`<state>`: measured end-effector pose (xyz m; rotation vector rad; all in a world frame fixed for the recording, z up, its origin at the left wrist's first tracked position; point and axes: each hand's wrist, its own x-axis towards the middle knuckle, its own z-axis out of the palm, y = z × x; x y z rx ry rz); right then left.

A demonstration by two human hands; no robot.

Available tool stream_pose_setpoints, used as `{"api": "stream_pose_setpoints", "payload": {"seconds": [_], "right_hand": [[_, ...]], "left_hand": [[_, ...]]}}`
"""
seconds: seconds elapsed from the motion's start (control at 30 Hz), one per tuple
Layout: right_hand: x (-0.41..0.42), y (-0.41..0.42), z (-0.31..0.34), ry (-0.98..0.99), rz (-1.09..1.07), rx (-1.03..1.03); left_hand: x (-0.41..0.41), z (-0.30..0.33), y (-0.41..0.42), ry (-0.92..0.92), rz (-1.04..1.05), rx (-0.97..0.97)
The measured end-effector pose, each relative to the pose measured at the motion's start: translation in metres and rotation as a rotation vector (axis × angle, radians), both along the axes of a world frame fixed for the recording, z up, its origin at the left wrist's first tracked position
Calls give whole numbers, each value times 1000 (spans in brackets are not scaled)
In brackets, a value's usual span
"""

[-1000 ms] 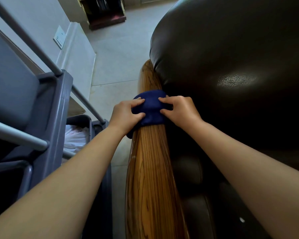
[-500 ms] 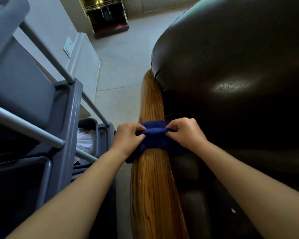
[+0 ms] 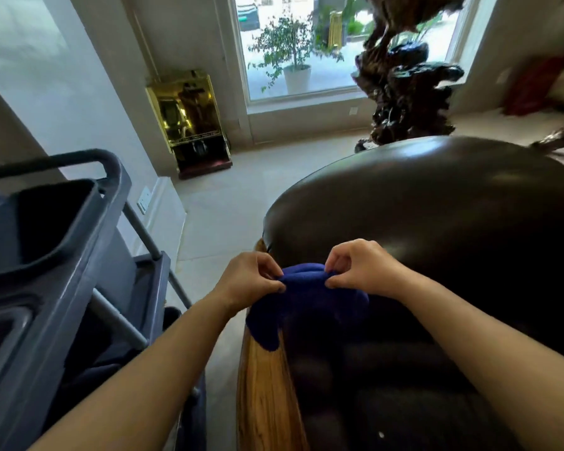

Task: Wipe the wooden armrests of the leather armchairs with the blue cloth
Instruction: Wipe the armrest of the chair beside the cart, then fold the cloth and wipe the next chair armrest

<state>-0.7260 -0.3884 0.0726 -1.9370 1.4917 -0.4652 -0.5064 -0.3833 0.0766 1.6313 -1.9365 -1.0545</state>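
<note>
A dark blue cloth (image 3: pixel 303 301) hangs bunched just above the glossy wooden armrest (image 3: pixel 264 395) of a dark leather armchair (image 3: pixel 437 222). My left hand (image 3: pixel 251 281) pinches the cloth's top edge on the left. My right hand (image 3: pixel 358 268) pinches the same edge on the right. The cloth's lower part drapes over the armrest and the chair's inner side. The armrest runs from the bottom of the view up to the chair's back, where a small tip (image 3: pixel 260 247) shows behind my left hand.
A grey cleaning cart (image 3: pixel 79 288) with bins and metal rails stands close on the left. Beyond lie a tiled floor (image 3: pixel 228 196), a gold-fronted cabinet (image 3: pixel 189 122) by the wall, a dark carved sculpture (image 3: pixel 404 92) and a window (image 3: pixel 306 43).
Both hands slid the cloth back along the armrest toward me, then lifted its top edge off the wood. The view has tilted up toward the room.
</note>
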Motion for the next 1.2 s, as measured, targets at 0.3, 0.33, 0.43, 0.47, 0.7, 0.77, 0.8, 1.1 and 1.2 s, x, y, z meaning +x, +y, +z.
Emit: {"api": "stream_pose_setpoints", "payload": {"seconds": [0.3,0.33,0.43,0.47,0.7,0.77,0.8,1.1,1.2], "right_hand": [[-104,128,152,57,-170,-168],[-118,145,160,60,-194,-186],[-162,201,180,67,-256,-229],[-175,217,183,67,-267,-238],[-308,351,193,110,-292,-253],[-347,388,193,121,-314,-260],[-366,405,193,121,-328,-256],[-503,499,182,83,-501,-268],[-541,500,177,100,-501,-246]], "left_hand": [[-101,147,80,57,-142,-30],[-116,157,91,45,-166,-36],[-164,182,129,20,-226,-63],[-179,186,141,16,-239,-71],[-320,184,263,32,-408,-1],[-363,180,295,13,-483,15],[-383,180,309,5,-512,14],[-534,185,377,28,-631,-14],[-572,178,375,16,-656,-21]]}}
